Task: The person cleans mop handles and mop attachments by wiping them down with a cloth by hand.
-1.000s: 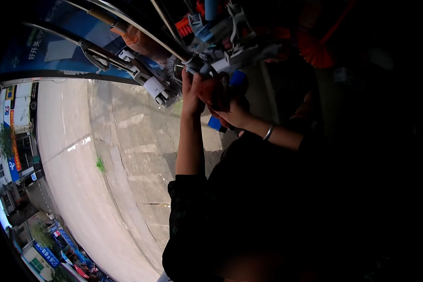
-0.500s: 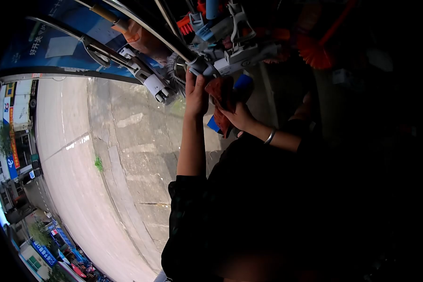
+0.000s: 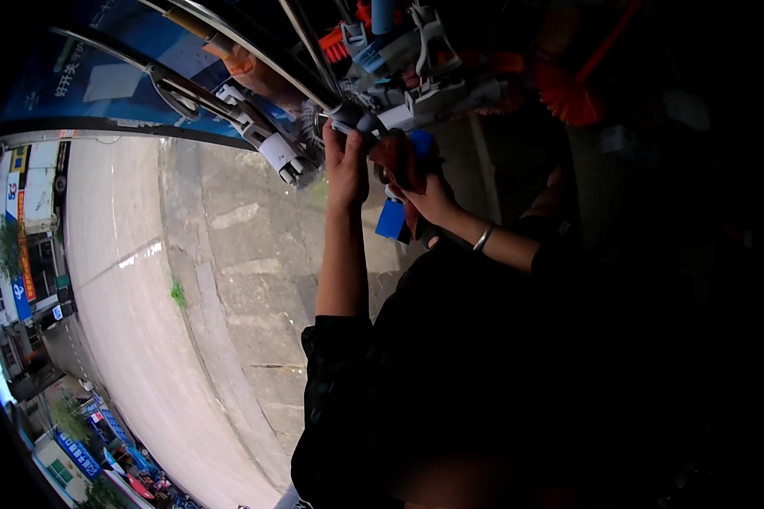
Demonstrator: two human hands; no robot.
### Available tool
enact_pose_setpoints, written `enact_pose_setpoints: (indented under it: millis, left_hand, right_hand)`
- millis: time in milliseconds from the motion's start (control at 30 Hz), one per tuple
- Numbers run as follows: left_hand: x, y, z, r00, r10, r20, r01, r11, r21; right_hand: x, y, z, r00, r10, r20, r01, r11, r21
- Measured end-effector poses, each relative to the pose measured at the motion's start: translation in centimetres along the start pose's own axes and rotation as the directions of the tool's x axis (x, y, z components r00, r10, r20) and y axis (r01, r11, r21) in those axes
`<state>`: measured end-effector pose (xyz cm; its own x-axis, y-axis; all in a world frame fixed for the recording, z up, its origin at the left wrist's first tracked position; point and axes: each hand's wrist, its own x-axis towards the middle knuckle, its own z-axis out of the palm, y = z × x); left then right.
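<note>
My left hand [image 3: 346,170] is closed around the grey plastic joint [image 3: 358,116] at the lower end of a shiny metal pole [image 3: 272,59]. To its right, my right hand [image 3: 433,200], with a silver bangle at the wrist, grips a dark red cloth [image 3: 399,161]. The bunched cloth lies against the lower end of the joint. Flat blue pieces [image 3: 390,220] show below and above the cloth; what they belong to is hidden in shadow.
Several mops with metal poles and a white-grey mop head [image 3: 282,159] stand ahead. Orange-red brush bristles [image 3: 569,95] show at the upper right. Behind the mops is a blue printed board [image 3: 110,81]. Concrete pavement [image 3: 246,254] and a street extend to the left.
My left hand and the grey joint have shifted slightly left and turned. The red cloth has moved a little, and more of the lower blue piece shows.
</note>
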<state>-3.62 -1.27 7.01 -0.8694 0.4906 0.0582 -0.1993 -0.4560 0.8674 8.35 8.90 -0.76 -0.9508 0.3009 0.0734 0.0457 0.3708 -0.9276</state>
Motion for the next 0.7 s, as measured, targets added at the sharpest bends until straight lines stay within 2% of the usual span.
enact_pose_setpoints:
  millis: [33,67,100,167,200,233,267,300,333,400,433,500,533,600,633,667,700]
  left_hand:
    - [0.2,-0.2,-0.4,1.000,0.006,-0.005,-0.006,1.000,0.010]
    - [0.3,0.0,-0.4,1.000,0.001,-0.020,-0.001,1.000,-0.006]
    - [0.0,0.5,-0.6,1.000,-0.021,0.023,0.021,0.999,-0.031]
    - [-0.2,0.7,-0.7,1.000,-0.018,-0.009,0.018,0.999,-0.037]
    - [-0.3,0.7,-0.7,1.000,-0.017,-0.009,0.017,0.999,-0.035]
    - [-0.4,0.7,-0.7,1.000,-0.016,-0.014,0.016,1.000,-0.026]
    - [-0.5,0.8,-0.8,1.000,-0.014,-0.021,0.014,1.000,-0.016]
    - [-0.7,0.9,-1.0,0.999,-0.038,-0.023,0.038,0.999,0.005]
    - [-0.6,1.0,-1.2,0.999,-0.033,-0.027,0.033,0.999,0.007]
    - [-0.5,0.9,-1.3,0.999,-0.028,-0.023,0.028,0.999,0.016]
    - [-0.4,0.9,-1.2,0.999,-0.035,-0.001,0.035,0.999,-0.009]
    - [-0.3,0.7,-1.1,0.999,-0.038,0.005,0.038,0.999,-0.003]
    - [-0.3,0.6,-1.1,0.999,-0.044,0.007,0.044,0.999,0.007]
    - [-0.2,0.5,-0.5,0.999,-0.046,-0.005,0.046,0.999,0.000]
    - [-0.1,0.3,-0.5,0.999,-0.050,-0.014,0.049,0.999,-0.008]
    - [-0.1,0.2,-0.5,0.998,-0.053,-0.024,0.053,0.998,-0.014]
    - [-0.1,0.2,-0.6,0.998,-0.053,-0.025,0.053,0.999,-0.013]
  right_hand:
    - [-0.4,-0.8,1.8,0.998,0.017,-0.064,0.001,0.961,0.276]
    - [-0.4,-1.7,2.7,0.991,0.051,-0.126,0.024,0.849,0.529]
    - [-0.4,-1.9,2.3,0.989,0.056,-0.134,0.024,0.848,0.530]
    - [0.2,-3.1,1.2,0.999,0.015,0.047,-0.039,0.826,0.562]
    - [0.2,-2.4,1.2,0.999,0.014,0.047,-0.038,0.825,0.564]
    - [-0.1,-0.8,1.0,0.991,0.083,0.109,-0.115,0.935,0.334]
    - [0.1,-1.5,0.1,0.975,0.163,0.152,-0.176,0.981,0.080]
    - [0.3,-1.8,-1.6,0.974,0.128,0.188,-0.089,0.975,-0.205]
    - [1.1,0.9,-1.9,0.966,-0.195,0.172,0.241,0.917,-0.317]
    - [4.0,0.4,-4.4,0.921,-0.328,0.212,0.390,0.786,-0.480]
    - [4.6,0.1,-5.3,0.922,-0.325,0.211,0.387,0.785,-0.484]
    - [5.4,-0.6,-6.4,0.871,-0.392,0.294,0.489,0.649,-0.582]
    - [4.7,-0.5,-5.9,0.872,-0.392,0.294,0.488,0.649,-0.583]
    - [2.1,0.6,-3.9,0.965,-0.258,0.054,0.253,0.851,-0.460]
    - [1.5,0.0,-2.3,0.918,-0.380,-0.116,0.312,0.869,-0.384]
    - [0.1,-0.2,-2.4,0.965,-0.261,0.020,0.250,0.897,-0.365]
    - [-0.7,-1.1,-2.5,0.970,-0.202,0.132,0.232,0.930,-0.286]
